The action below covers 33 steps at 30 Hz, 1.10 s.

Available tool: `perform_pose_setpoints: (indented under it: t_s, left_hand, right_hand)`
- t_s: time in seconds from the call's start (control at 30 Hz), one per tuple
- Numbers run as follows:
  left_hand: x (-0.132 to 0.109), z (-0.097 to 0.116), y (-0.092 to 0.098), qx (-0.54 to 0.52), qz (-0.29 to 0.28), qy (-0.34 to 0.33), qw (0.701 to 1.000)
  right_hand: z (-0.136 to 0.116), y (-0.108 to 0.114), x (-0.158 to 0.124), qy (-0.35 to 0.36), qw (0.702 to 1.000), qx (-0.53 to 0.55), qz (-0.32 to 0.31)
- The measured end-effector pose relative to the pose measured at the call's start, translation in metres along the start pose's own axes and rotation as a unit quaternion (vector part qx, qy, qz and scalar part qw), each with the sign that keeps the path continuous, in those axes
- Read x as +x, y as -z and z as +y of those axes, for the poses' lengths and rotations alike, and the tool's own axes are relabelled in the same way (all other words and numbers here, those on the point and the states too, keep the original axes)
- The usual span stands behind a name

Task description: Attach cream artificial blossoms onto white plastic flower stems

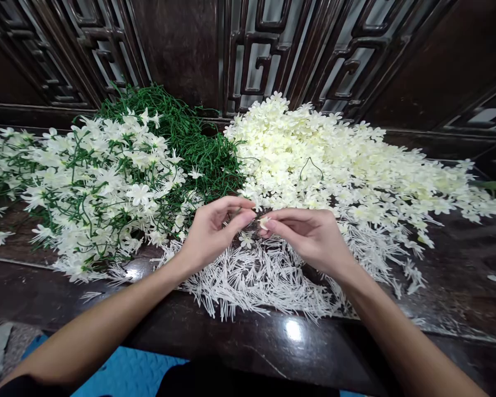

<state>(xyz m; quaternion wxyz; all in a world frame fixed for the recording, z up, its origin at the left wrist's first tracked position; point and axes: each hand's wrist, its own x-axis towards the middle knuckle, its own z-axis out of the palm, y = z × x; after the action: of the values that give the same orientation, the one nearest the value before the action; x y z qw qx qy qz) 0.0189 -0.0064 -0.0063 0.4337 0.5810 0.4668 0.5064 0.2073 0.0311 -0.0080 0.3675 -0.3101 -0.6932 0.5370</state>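
Note:
My left hand (215, 229) is closed in a pinch, thumb against fingertips; a thin dark bit shows there, too small to name. Facing it, my right hand (310, 237) pinches a small cream artificial flower (264, 223), its shape partly covered by the fingers. The fingertips of the two hands are close together. Just under them lies a loose white flower (246, 240). Below and between my wrists spreads a pile of thin white stamen pieces (252, 281). Behind my right hand rises a large heap of cream flower heads (314, 149).
Assembled white flowers with green stems (103, 187) are piled on the left. Behind them sits a tangle of bare green stems (190, 132). Everything lies on a dark glossy wooden bench (314, 342) with a carved lattice back (264, 55). Something blue (128, 372) is below the front edge.

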Motion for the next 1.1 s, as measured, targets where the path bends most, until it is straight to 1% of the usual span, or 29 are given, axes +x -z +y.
perform_pose_setpoints:
  t_s: [0.17, 0.27, 0.33, 0.47, 0.53, 0.63, 0.67, 0.7, 0.73, 0.77, 0.8, 0.83, 0.87, 0.9, 0.93, 0.97, 1.0, 1.03, 1.1]
  left_hand:
    - [0.001, 0.001, 0.002, -0.08, 0.011, 0.001, 0.997]
    - [0.001, -0.001, 0.002, -0.128, -0.003, 0.023, 0.992]
    - [0.001, -0.001, 0.001, -0.142, -0.02, 0.033, 0.989]
    - [0.001, 0.003, 0.001, -0.135, -0.035, 0.045, 0.989]
    - [0.002, 0.004, 0.001, -0.121, -0.036, 0.044, 0.991]
    - [0.002, 0.002, 0.001, -0.076, -0.033, 0.031, 0.996]
    - [0.002, 0.0, 0.001, -0.037, -0.018, 0.019, 0.999]
    - [0.002, -0.001, 0.002, 0.023, 0.009, -0.003, 1.0]
    - [0.001, -0.002, 0.002, 0.099, 0.046, -0.039, 0.993]
    - [0.001, -0.003, 0.002, 0.182, 0.087, -0.09, 0.975]
    - [0.0, -0.004, 0.002, 0.257, 0.121, -0.155, 0.946]
    - [0.0, -0.004, 0.002, 0.313, 0.137, -0.223, 0.913]
    - [-0.001, -0.004, 0.002, 0.342, 0.132, -0.285, 0.885]
    - [-0.001, -0.005, 0.001, 0.349, 0.108, -0.332, 0.87]
    - [-0.002, -0.005, 0.001, 0.342, 0.077, -0.359, 0.865]
    - [-0.003, -0.006, 0.0, 0.333, 0.045, -0.365, 0.868]
    - [-0.003, -0.008, -0.001, 0.326, 0.018, -0.353, 0.877]
    - [-0.004, -0.009, -0.001, 0.322, -0.001, -0.331, 0.887]
    - [-0.005, -0.011, -0.001, 0.302, -0.019, -0.281, 0.911]
  right_hand:
    - [0.001, 0.007, 0.004, -0.026, 0.999, -0.028, 0.015]
    - [-0.001, 0.007, 0.005, -0.035, 0.999, -0.016, 0.007]
    - [-0.001, 0.006, 0.005, -0.035, 0.999, -0.006, -0.012]
    - [0.0, 0.005, 0.005, -0.032, 0.998, -0.016, -0.051]
    - [0.001, 0.005, 0.005, -0.033, 0.997, 0.002, -0.067]
    - [-0.001, 0.005, 0.005, -0.033, 0.997, 0.036, -0.067]
    - [-0.002, 0.005, 0.005, -0.032, 0.997, 0.036, -0.059]
    - [-0.002, 0.005, 0.004, -0.03, 0.998, 0.033, -0.049]
    - [-0.003, 0.005, 0.004, -0.028, 0.999, 0.025, -0.036]
    - [-0.003, 0.005, 0.004, -0.026, 0.999, 0.017, -0.025]
    - [-0.004, 0.004, 0.004, -0.025, 1.0, 0.008, -0.018]
    - [-0.004, 0.004, 0.004, -0.021, 1.0, -0.001, -0.012]
    - [-0.004, 0.003, 0.003, -0.017, 1.0, -0.009, -0.01]
    - [-0.004, 0.003, 0.003, -0.01, 1.0, -0.016, -0.009]
    - [-0.004, 0.002, 0.002, -0.001, 1.0, -0.021, -0.008]
    - [-0.005, 0.001, 0.001, 0.008, 1.0, -0.022, -0.007]
    - [-0.006, 0.001, 0.001, 0.016, 1.0, -0.02, -0.005]
    - [-0.007, 0.0, 0.0, 0.024, 1.0, -0.017, -0.003]
    - [-0.01, 0.0, 0.0, 0.029, 1.0, -0.009, -0.007]
